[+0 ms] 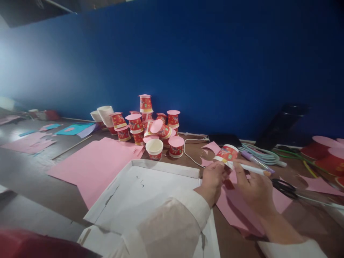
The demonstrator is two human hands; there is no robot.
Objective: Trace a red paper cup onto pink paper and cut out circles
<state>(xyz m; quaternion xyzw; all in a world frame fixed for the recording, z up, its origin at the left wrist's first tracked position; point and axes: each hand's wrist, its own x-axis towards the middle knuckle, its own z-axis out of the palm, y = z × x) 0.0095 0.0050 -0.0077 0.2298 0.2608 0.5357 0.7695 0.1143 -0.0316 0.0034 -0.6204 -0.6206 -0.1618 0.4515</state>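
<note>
A red printed paper cup [228, 152] lies tilted at the right of the desk, with its pale rim toward me. My left hand [213, 179] is closed at that rim, its fingertips partly hidden. Between the fingers of my right hand [254, 188] is a white pen-like tube [251, 168] with an orange end. The tube's other end points at the cup's rim, but whether they touch I cannot tell. Under both hands lies a pink paper sheet [236, 211]. Black-handled scissors [285, 187] rest just right of my right hand.
Several red cups with pink paper discs [176, 142] are stacked at the blue partition [215, 64]. A white open box lid [150, 179] and a large pink sheet [99, 161] lie leftward. A purple marker [255, 160], coiled cable [264, 154] and black bottle [282, 123] stand behind.
</note>
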